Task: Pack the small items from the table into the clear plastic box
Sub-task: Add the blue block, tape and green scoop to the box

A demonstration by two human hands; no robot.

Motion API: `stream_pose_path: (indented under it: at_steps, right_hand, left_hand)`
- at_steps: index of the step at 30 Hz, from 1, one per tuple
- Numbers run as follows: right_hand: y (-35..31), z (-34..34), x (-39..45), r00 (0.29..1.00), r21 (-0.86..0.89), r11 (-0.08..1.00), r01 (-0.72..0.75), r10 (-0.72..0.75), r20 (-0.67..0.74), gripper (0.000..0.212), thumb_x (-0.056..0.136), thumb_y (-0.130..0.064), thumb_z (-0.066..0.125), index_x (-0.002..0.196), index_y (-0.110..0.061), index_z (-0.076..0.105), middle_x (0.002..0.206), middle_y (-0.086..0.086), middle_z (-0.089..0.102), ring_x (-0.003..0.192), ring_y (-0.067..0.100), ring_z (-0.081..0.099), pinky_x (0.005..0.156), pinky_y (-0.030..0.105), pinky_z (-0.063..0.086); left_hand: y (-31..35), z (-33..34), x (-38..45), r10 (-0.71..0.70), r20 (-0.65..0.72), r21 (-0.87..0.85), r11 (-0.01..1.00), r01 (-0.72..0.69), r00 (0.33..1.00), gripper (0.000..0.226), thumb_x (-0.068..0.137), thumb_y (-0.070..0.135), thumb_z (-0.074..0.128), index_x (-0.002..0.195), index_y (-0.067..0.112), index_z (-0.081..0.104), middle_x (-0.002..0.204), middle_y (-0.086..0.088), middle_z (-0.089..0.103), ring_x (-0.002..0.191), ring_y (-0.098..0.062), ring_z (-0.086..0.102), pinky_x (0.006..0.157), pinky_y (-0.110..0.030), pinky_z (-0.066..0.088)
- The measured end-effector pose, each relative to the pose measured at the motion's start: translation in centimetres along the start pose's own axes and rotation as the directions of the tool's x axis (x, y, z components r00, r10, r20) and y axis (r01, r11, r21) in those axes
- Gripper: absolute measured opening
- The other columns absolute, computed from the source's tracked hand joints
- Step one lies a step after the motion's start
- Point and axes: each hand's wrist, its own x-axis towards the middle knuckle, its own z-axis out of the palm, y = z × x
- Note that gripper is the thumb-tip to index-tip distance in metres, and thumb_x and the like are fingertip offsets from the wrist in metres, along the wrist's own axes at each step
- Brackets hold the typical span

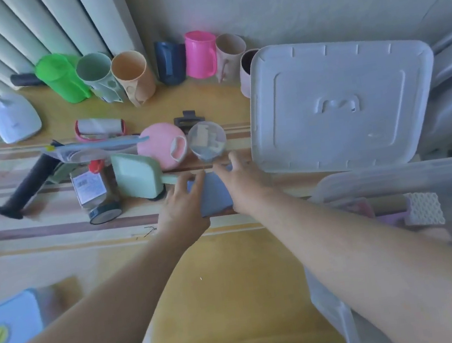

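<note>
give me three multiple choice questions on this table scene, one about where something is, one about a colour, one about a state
1. Where does the box lid lie?
A. on the table, right of the round clear container
B. closed on the clear box
C. under the green jug

2. What colour is the flat item between the two hands?
A. red
B. grey-blue
C. yellow

3. How is the clear plastic box?
A. closed with its lid
B. open, with items inside
C. upside down

Answers:
1 A, the lid rests flat on the table at the right.
2 B, the left hand and right hand flank a grey-blue piece.
3 B, a white sponge shows inside.
</note>
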Motion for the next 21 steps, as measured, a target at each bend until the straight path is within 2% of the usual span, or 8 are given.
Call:
stream_pose_path:
  at_steps: [3, 5, 9, 11, 15, 16, 19, 21]
  right_hand:
    - [-0.4, -0.4, -1.8, 0.998, -0.003, 1.0, 0.009, -0.009, 0.065, 0.08, 0.079, -0.012, 0.08, 0.142, -0.026, 0.033, 0.138, 0.003, 0.032, 0.11, 0.036, 0.05, 0.068, 0.042, 0.042]
    - [-0.4, -1.5, -3.3, 0.998, 0.022, 0.998, 0.052, -0.053, 0.046, 0.079, 0.077, -0.019, 0.081, 0.14, -0.026, 0.034, 0.137, 0.0, 0.034, 0.108, 0.034, 0.049, 0.068, 0.041, 0.043]
    - [1.3, -5.1, -8.4, 0.966, 0.118, 0.977, 0.18, -0.153, -0.208, 0.08, 0.073, -0.025, 0.077, 0.14, -0.032, 0.035, 0.133, -0.007, 0.037, 0.099, 0.024, 0.037, 0.066, 0.036, 0.039]
    - [2.9, -6.9, -11.6, 0.928, 0.193, 0.947, 0.257, -0.186, -0.324, 0.084, 0.067, -0.029, 0.079, 0.14, -0.034, 0.038, 0.133, -0.009, 0.039, 0.095, 0.024, 0.04, 0.066, 0.036, 0.044]
    - [8.1, -8.0, -17.7, 0.902, 0.449, 0.817, 0.363, -0.187, -0.388, 0.089, 0.061, -0.034, 0.085, 0.139, -0.036, 0.042, 0.135, -0.016, 0.04, 0.112, 0.02, 0.057, 0.086, 0.04, 0.053]
    - [9.7, -7.8, -19.2, 0.912, 0.52, 0.776, 0.356, -0.169, -0.373, 0.086, 0.063, -0.033, 0.085, 0.138, -0.037, 0.044, 0.133, -0.016, 0.041, 0.116, 0.016, 0.056, 0.091, 0.039, 0.053]
    - [15.1, -5.8, -23.6, 0.944, 0.647, 0.705, 0.29, -0.101, -0.313, 0.078, 0.066, -0.036, 0.088, 0.134, -0.04, 0.049, 0.129, -0.019, 0.053, 0.119, 0.009, 0.055, 0.098, 0.042, 0.052]
    - [18.5, -4.2, -26.7, 0.961, 0.716, 0.654, 0.245, -0.065, -0.27, 0.076, 0.069, -0.032, 0.091, 0.131, -0.048, 0.051, 0.124, -0.031, 0.06, 0.116, -0.004, 0.058, 0.095, 0.03, 0.054]
  left_hand:
    - [-0.5, -0.5, -1.8, 0.002, 0.05, -0.087, 0.996, 0.003, 0.999, 0.097, 0.069, 0.026, 0.08, 0.152, 0.028, 0.029, 0.14, -0.004, 0.036, 0.114, -0.033, 0.055, 0.073, -0.037, 0.05]
    - [-0.8, -1.9, -3.2, 0.007, 0.04, -0.154, 0.988, -0.001, 0.999, 0.1, 0.069, 0.033, 0.083, 0.154, 0.032, 0.03, 0.142, 0.0, 0.038, 0.117, -0.028, 0.055, 0.079, -0.036, 0.051]
    - [0.0, -7.0, -6.4, 0.051, -0.172, -0.28, 0.955, -0.099, 0.984, 0.112, 0.063, 0.039, 0.092, 0.157, 0.033, 0.031, 0.144, 0.009, 0.046, 0.126, -0.02, 0.049, 0.1, -0.037, 0.044]
    - [2.0, -10.2, -7.7, 0.048, -0.242, -0.298, 0.947, -0.121, 0.969, 0.114, 0.06, 0.047, 0.087, 0.157, 0.033, 0.029, 0.147, 0.015, 0.048, 0.135, -0.016, 0.044, 0.105, -0.036, 0.039]
    - [9.0, -14.5, -9.3, 0.209, -0.284, -0.331, 0.894, -0.3, 0.936, 0.103, 0.06, 0.057, 0.081, 0.15, 0.025, 0.042, 0.145, 0.027, 0.045, 0.137, 0.003, 0.04, 0.109, -0.014, 0.033]
    - [11.2, -14.7, -9.5, 0.243, -0.273, -0.358, 0.873, -0.332, 0.931, 0.103, 0.059, 0.056, 0.083, 0.149, 0.025, 0.044, 0.145, 0.024, 0.046, 0.137, 0.002, 0.041, 0.109, -0.014, 0.034]
    - [18.1, -13.6, -10.1, 0.325, -0.236, -0.461, 0.792, -0.399, 0.916, 0.106, 0.058, 0.057, 0.088, 0.151, 0.035, 0.042, 0.145, 0.02, 0.046, 0.141, -0.012, 0.044, 0.109, -0.03, 0.042]
    - [23.3, -11.9, -10.6, 0.33, -0.209, -0.635, 0.669, -0.385, 0.92, 0.101, 0.062, 0.05, 0.09, 0.151, 0.043, 0.043, 0.142, 0.016, 0.051, 0.136, -0.019, 0.05, 0.105, -0.035, 0.047]
